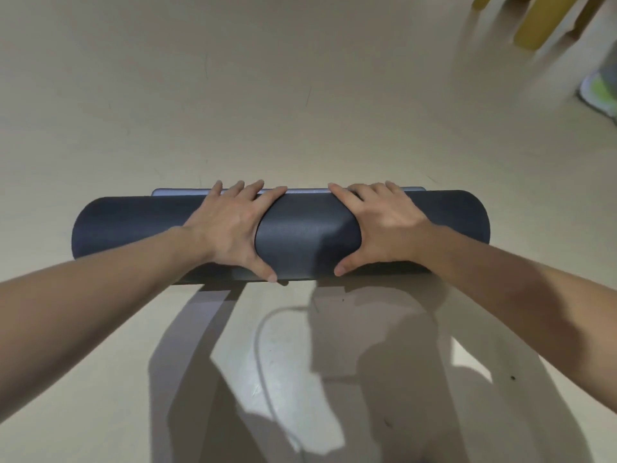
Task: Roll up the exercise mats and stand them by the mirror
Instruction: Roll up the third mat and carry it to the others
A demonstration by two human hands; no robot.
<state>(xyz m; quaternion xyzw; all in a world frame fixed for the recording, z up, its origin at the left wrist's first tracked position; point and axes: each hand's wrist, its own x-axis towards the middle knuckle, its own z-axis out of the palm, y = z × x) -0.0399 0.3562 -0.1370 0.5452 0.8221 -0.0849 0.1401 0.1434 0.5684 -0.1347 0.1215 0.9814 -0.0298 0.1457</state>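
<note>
Beige floor (300, 95) carries dark mat (307, 228), nearly rolled, thin strip left on far side | left hand (230, 225), right hand (384, 225) spread wide, pressing mid-roll | risk: unheld ends may loosen or telescope if pressure eases | long axis left-right, ends pointing sideways

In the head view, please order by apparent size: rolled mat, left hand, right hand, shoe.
Largest: rolled mat
Next: left hand and right hand, which look alike, so tied
Smallest: shoe, but it is blurred, farther away and cut by the edge
</note>
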